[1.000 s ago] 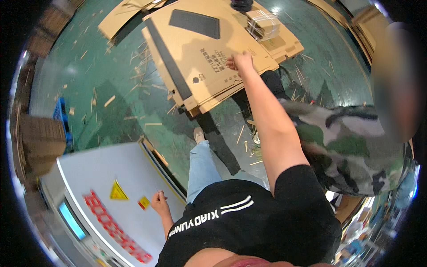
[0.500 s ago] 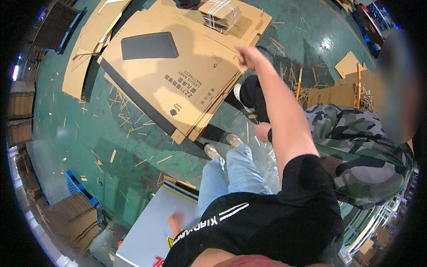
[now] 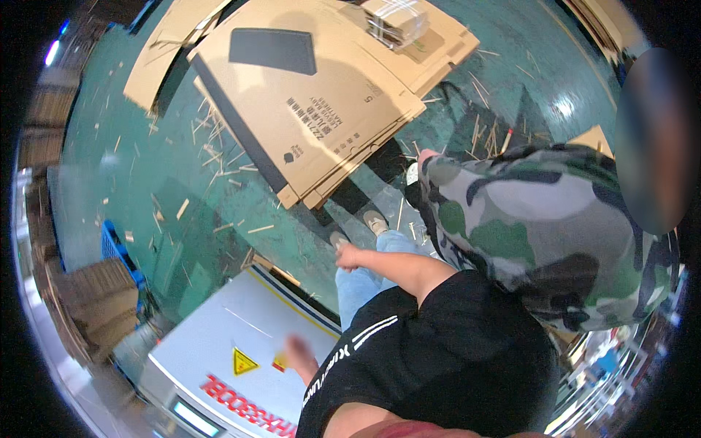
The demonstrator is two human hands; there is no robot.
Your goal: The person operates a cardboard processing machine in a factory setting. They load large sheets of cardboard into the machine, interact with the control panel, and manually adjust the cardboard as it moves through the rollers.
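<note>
My right hand (image 3: pixel 351 257) hangs in front of my jeans, above my shoes, with the fingers curled and nothing in it. It is well away from the stack of flat brown cardboard sheets (image 3: pixel 328 117) lying on the green floor. My left hand (image 3: pixel 299 358) is blurred and hovers at the top of a grey machine cabinet (image 3: pixel 212 332), next to a small red and yellow sticker. Its fingers cannot be made out. On the top sheet of cardboard lies a dark rectangle (image 3: pixel 270 50).
A person in a camouflage jacket (image 3: pixel 526 233) stands close on my right. A plastic-wrapped bundle (image 3: pixel 398 18) sits on the far cardboard. Wood splinters litter the green floor (image 3: pixel 146 175). A blue crate (image 3: pixel 115 252) and stacked wood stand at the left.
My right arm has pulled back from the cardboard stack to near my legs. My view has swung, and the person in camouflage now stands closer beside me.
</note>
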